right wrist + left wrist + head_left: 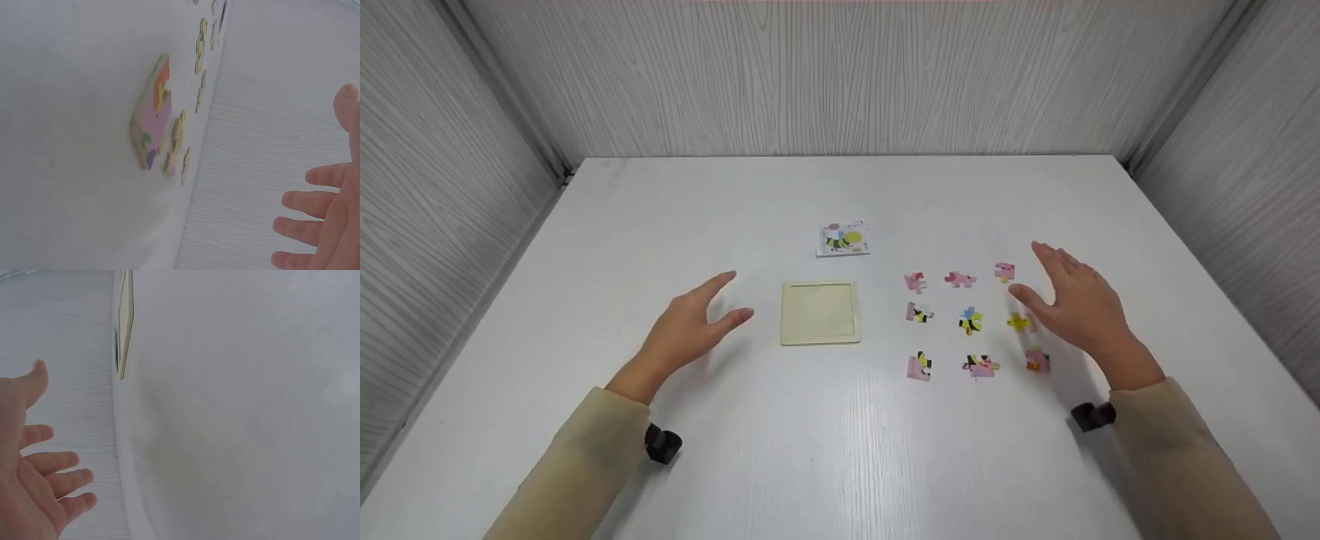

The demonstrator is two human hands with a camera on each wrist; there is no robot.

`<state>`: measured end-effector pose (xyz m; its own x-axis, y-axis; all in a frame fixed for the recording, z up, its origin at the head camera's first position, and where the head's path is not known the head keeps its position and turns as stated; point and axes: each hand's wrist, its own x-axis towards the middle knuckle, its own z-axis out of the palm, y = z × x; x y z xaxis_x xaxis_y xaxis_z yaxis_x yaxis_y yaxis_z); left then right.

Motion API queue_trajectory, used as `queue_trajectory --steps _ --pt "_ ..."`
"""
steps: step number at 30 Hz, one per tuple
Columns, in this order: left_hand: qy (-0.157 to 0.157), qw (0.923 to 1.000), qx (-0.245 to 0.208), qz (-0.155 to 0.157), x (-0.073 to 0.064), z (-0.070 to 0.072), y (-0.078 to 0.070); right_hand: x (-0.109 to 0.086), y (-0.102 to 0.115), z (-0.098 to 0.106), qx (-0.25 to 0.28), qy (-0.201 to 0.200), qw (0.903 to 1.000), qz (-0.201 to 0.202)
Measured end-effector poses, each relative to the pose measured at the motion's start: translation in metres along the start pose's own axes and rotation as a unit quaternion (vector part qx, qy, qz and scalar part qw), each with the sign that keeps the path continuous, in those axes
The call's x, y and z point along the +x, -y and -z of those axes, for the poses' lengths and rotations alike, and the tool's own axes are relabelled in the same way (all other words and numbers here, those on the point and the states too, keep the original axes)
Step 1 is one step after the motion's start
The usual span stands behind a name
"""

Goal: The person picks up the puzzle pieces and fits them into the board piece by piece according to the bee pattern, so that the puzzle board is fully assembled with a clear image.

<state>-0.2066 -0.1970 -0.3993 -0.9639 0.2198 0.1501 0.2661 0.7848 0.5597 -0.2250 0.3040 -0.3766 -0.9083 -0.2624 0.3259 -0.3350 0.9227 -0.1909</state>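
Observation:
My left hand (686, 330) hovers over the table left of a cream square puzzle tray (820, 340), fingers extended and thumb apart. On the other side, my right hand (1076, 304) is held with spread fingers beside several loose jigsaw pieces laid out in rows. Nearest to it are a yellow piece (1018, 322) and a pink piece (1004, 271). A pink and orange corner piece (152, 118) looms large in the right wrist view. Another piece with black and yellow stripes (970, 321) lies mid-layout. Neither hand holds anything.
Behind the tray lies a small picture card (844, 238) with a bee on it. The white table (810, 450) is bounded by grey wood-grain panels (840, 82) at the back and both sides. A black wrist camera (663, 444) sits at the left cuff.

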Motion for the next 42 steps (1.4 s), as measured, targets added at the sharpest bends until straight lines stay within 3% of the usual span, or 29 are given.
queue_trajectory --steps 4,7,17,26,42 --pt "0.012 0.9974 -0.071 0.005 0.008 -0.006 -0.002 0.007 0.005 -0.001 0.020 0.027 0.9994 -0.013" --pt "0.029 0.9955 -0.090 0.002 0.014 -0.011 -0.002 0.015 0.009 -0.002 0.042 0.061 0.9968 -0.028" --pt "0.110 0.9902 -0.085 0.010 0.027 -0.027 -0.002 0.042 0.023 -0.020 0.114 0.136 0.9837 -0.027" --pt "0.137 0.9884 -0.066 -0.006 0.035 -0.036 -0.004 0.060 0.036 -0.033 0.163 0.175 0.9710 0.007" --pt "0.147 0.9842 -0.099 -0.010 0.035 -0.045 0.007 0.086 0.055 -0.058 0.160 0.261 0.9521 -0.006"
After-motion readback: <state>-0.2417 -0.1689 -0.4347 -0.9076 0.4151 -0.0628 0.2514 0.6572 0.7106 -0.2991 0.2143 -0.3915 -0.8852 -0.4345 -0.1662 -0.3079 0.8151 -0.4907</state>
